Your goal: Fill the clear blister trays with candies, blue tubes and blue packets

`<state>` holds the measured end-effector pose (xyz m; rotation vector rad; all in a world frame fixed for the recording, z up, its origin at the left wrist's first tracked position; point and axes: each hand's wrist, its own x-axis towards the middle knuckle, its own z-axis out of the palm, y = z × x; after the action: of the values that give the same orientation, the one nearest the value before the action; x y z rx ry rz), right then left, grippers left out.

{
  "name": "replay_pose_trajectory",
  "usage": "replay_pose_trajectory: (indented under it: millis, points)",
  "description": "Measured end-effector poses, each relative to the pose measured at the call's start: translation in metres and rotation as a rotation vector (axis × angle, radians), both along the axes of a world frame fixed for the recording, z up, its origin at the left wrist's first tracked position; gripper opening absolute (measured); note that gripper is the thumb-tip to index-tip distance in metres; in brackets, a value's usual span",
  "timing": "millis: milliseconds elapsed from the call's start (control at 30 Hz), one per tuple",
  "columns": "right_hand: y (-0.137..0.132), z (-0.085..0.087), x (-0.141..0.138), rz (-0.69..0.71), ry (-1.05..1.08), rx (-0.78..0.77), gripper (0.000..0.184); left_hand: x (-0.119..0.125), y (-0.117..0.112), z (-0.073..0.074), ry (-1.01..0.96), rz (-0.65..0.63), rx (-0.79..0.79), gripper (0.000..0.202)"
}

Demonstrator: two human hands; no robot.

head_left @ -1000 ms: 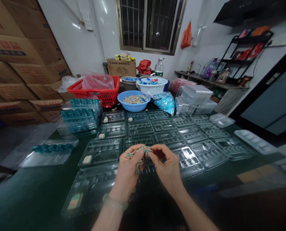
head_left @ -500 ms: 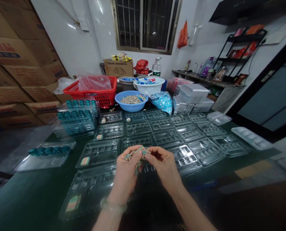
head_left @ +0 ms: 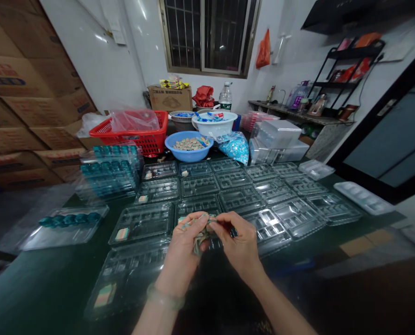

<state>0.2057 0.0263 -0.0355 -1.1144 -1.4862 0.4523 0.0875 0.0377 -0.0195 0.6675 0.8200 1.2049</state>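
The pieces (head_left: 200, 231), a small handful of striped pastel bits, are held between the two hands, above the near rows of trays at the middle of the table. The left hand (head_left: 183, 253) is closed around them with the fingers curled, and the bits show at its top edge. The right hand (head_left: 241, 243) meets it from the right. Its thumb and forefinger are pinched on the top of the handful, and its other fingers are bent. A bracelet (head_left: 163, 298) sits on the left wrist.

Below and beyond the hands, clear trays (head_left: 242, 197) with many compartments lie edge to edge in rows on the dark green table (head_left: 36, 288). In the left column, one striped block (head_left: 103, 296) lies in the near left compartment of the nearest tray. A second block (head_left: 122, 233) lies in the same place in the tray behind it.

At far left, a flat tray (head_left: 43, 235) carries a row of teal parts. Behind it stands a stack (head_left: 109, 174) of trays loaded with the same parts.

At the far edge of the rows is a blue bowl (head_left: 179, 156) of tan bits. A red basket (head_left: 151, 139) stands to its left, a white bowl (head_left: 214, 130) behind it, and a bag (head_left: 235, 148) of blue bits just to its right. Clear boxes (head_left: 277, 137) are stacked further right. Cartons (head_left: 25, 107) line the left wall.
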Motion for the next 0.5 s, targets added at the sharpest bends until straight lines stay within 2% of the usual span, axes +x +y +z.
replay_pose_trajectory:
  millis: [133, 300, 500]
  points:
    - [0.001, 0.000, 0.004, 0.059, -0.040, 0.075, 0.014, 0.001, 0.001, 0.000, -0.017, 0.027, -0.021, 0.017]
    - [0.003, 0.010, 0.013, 0.183, -0.121, 0.034, 0.016, 0.000, 0.001, -0.001, 0.024, 0.015, 0.007, 0.015]
    - [0.003, 0.007, 0.011, 0.096, -0.101, 0.070, 0.012, 0.001, -0.001, 0.000, 0.029, -0.003, 0.023, 0.015]
